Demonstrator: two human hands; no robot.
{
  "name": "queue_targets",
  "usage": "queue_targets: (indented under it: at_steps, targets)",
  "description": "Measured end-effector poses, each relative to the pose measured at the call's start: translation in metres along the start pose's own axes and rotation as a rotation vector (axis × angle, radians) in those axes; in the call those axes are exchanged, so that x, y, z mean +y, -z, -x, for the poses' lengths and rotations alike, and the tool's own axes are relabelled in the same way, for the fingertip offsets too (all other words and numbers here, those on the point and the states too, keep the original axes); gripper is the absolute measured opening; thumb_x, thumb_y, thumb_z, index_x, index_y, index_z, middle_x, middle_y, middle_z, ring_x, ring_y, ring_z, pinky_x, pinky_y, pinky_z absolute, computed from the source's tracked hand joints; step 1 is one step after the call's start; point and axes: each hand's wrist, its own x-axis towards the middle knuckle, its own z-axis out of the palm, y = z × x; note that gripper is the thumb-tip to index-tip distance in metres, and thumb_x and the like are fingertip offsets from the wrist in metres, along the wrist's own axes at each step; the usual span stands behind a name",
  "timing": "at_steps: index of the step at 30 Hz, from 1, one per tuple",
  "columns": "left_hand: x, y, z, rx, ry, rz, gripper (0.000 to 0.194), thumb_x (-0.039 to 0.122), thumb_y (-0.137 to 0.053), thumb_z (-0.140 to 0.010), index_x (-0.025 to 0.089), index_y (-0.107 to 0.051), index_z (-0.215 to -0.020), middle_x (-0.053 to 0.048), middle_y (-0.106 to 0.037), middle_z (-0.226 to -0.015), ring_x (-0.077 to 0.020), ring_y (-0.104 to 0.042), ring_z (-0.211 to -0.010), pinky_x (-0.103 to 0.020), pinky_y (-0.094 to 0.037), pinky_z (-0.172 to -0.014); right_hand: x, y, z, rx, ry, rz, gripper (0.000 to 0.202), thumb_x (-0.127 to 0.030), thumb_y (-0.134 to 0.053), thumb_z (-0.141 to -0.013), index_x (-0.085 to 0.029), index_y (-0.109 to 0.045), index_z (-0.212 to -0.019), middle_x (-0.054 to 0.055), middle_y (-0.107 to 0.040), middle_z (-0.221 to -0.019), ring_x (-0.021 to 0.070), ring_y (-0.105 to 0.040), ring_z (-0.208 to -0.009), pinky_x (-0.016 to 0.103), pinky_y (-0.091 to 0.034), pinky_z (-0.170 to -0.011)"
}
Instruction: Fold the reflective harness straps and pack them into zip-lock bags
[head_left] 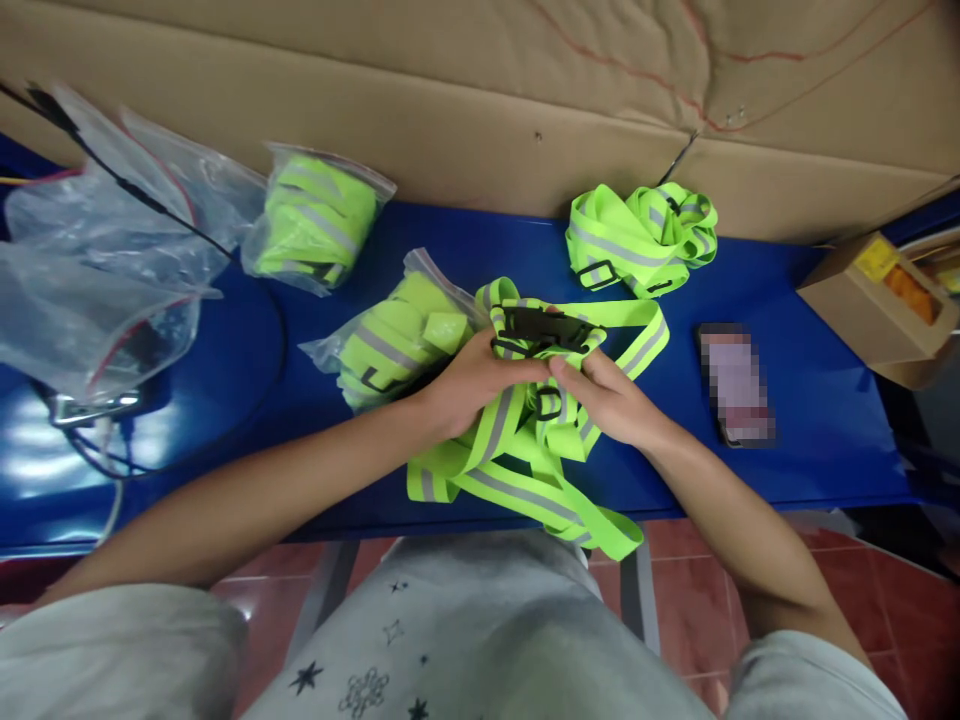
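1. The left hand [465, 385] and right hand [615, 400] are both closed on a yellow-green strap [525, 497] with a grey stripe. The thumbs nearly meet just below its black buckle [544, 327], while most of the fingers are hidden behind the strap.

2. The held part of the strap is gathered at the buckle, over the blue surface [817, 460]. The rest is not bundled: loops spread below the hands and to the right, and one end hangs over the near edge. A small black slider [548, 403] shows beneath the thumbs.

3. Two bundles are already in clear bags: the near bundle [386, 345], just beside the left hand, and the far bundle [319, 215], by the cardboard at the back. Whether the bags are fully sealed cannot be told.

4. One loose bundle [630, 245] lies beyond the right hand, gathered up but unbagged, with black fittings showing.

5. Flat clear bags [97, 300] lie at the far left, with no strap visible inside. So two bundles are bagged; the loose bundle and the held strap are not.
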Motion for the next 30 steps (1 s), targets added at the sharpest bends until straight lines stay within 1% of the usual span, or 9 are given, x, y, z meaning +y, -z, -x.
queue_targets:
  at_steps: [2, 5, 8, 11, 18, 21, 24, 27, 30]
  targets:
    - [-0.001, -0.001, 0.0, 0.061, -0.061, -0.068, 0.051, 0.025, -0.088, -0.075, 0.016, -0.077, -0.123, -0.008, -0.081, -0.125, -0.0289, -0.074, -0.121, -0.04, -0.056, -0.11, 0.001, 0.007, -0.001, 0.023, 0.059, 0.066, 0.067, -0.068, -0.069, -0.1, -0.027, -0.061, -0.153, 0.01, -0.068, -0.148, 0.0291, -0.064, -0.139, 0.05, -0.052, -0.122]
    - [-0.004, 0.001, -0.002, 0.048, -0.145, -0.146, 0.048, 0.026, -0.089, -0.076, 0.016, -0.079, -0.121, -0.008, -0.081, -0.127, -0.0274, -0.073, -0.121, -0.037, -0.057, -0.108, 0.0, 0.018, -0.003, 0.207, 0.227, 0.212, 0.091, -0.063, -0.083, -0.09, -0.031, -0.046, -0.166, 0.012, -0.05, -0.168, 0.0336, -0.054, -0.151, 0.048, -0.058, -0.114]
    - [-0.006, 0.004, -0.003, 0.027, -0.138, -0.161, 0.052, 0.032, -0.095, -0.074, 0.018, -0.079, -0.122, -0.007, -0.081, -0.128, -0.0261, -0.074, -0.12, -0.036, -0.058, -0.106, -0.007, 0.023, -0.005, 0.292, 0.408, 0.358, 0.057, -0.047, -0.08, -0.098, -0.031, -0.066, -0.15, 0.01, -0.068, -0.149, 0.0291, -0.066, -0.138, 0.045, -0.061, -0.11]
    - [-0.007, 0.002, -0.002, -0.028, -0.062, -0.062, 0.061, 0.032, -0.101, -0.069, 0.022, -0.078, -0.125, -0.004, -0.081, -0.126, -0.022, -0.075, -0.111, -0.033, -0.058, -0.101, -0.012, 0.019, -0.005, 0.341, 0.458, 0.431, 0.027, -0.036, -0.072, -0.104, -0.028, -0.08, -0.129, 0.007, -0.081, -0.125, 0.0243, -0.077, -0.118, 0.041, -0.063, -0.106]
    - [-0.009, -0.004, 0.016, -0.214, 0.395, 0.392, 0.066, 0.055, -0.107, -0.053, 0.018, -0.077, -0.101, -0.005, -0.08, -0.087, -0.0186, -0.072, -0.072, -0.031, -0.062, -0.07, -0.017, 0.014, -0.002, 0.491, 0.569, 0.56, 0.026, -0.039, -0.071, -0.105, -0.028, -0.083, -0.125, 0.007, -0.083, -0.119, 0.0269, -0.08, -0.11, 0.043, -0.066, -0.1]
    - [0.001, -0.005, 0.022, -0.287, 0.381, 0.318, 0.069, 0.051, -0.108, -0.05, 0.018, -0.078, -0.103, -0.006, -0.08, -0.091, -0.0193, -0.073, -0.076, -0.032, -0.062, -0.075, -0.027, 0.024, -0.005, 0.523, 0.68, 0.638, 0.026, -0.039, -0.069, -0.106, -0.03, -0.082, -0.126, 0.007, -0.081, -0.124, 0.0278, -0.079, -0.113, 0.043, -0.064, -0.103]
    - [0.009, -0.004, 0.022, -0.27, 0.256, 0.133, 0.063, 0.036, -0.105, -0.059, 0.02, -0.079, -0.114, -0.007, -0.081, -0.111, -0.0217, -0.075, -0.097, -0.035, -0.06, -0.093, -0.038, 0.031, -0.013, 0.487, 0.756, 0.674, 0.026, -0.037, -0.072, -0.104, -0.029, -0.083, -0.126, 0.008, -0.08, -0.125, 0.0273, -0.078, -0.113, 0.041, -0.063, -0.103]
    - [0.005, -0.001, 0.014, -0.086, 0.126, 0.037, 0.056, 0.029, -0.098, -0.063, 0.021, -0.078, -0.114, -0.006, -0.08, -0.118, -0.022, -0.072, -0.104, -0.039, -0.055, -0.103, -0.037, 0.03, -0.023, 0.371, 0.72, 0.591, 0.024, -0.034, -0.077, -0.101, -0.025, -0.083, -0.123, 0.008, -0.081, -0.119, 0.0247, -0.078, -0.108, 0.037, -0.062, -0.097]
    - [-0.004, 0.004, 0.004, -0.033, 0.066, -0.056, 0.042, 0.03, -0.093, -0.065, 0.019, -0.077, -0.102, -0.004, -0.079, -0.106, -0.0218, -0.07, -0.097, -0.04, -0.055, -0.102, -0.024, 0.023, -0.026, 0.372, 0.455, 0.367, 0.015, -0.037, -0.078, -0.1, -0.023, -0.082, -0.097, 0.002, -0.078, -0.086, 0.0163, -0.071, -0.075, 0.028, -0.056, -0.068]
